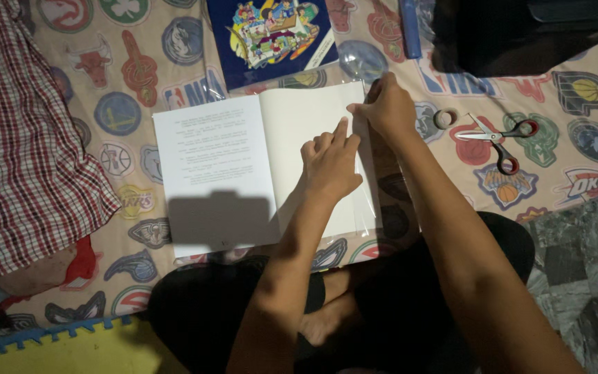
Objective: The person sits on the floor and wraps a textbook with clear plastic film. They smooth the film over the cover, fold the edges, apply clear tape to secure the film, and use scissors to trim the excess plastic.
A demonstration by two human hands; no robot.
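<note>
Open book (243, 166) lies flat on the patterned sheet (133, 90) — left hand (330, 166) presses flat, fingers together, pinning its right page; right hand (385, 107) pinches clear plastic cover (367, 187) at the book's top-right corner, keeping it taut — scissors (500, 138) lie right of book.

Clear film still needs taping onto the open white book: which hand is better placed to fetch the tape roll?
Probably the right hand: it grips the book's top edge nearest the small tape roll, while the left hand presses the page flat.

Dim light; logo-patterned sheet (576, 104) over floor, dark marbled floor tiles (583, 277) right, yellow-blue foam mat (70, 350) bottom left.
</note>
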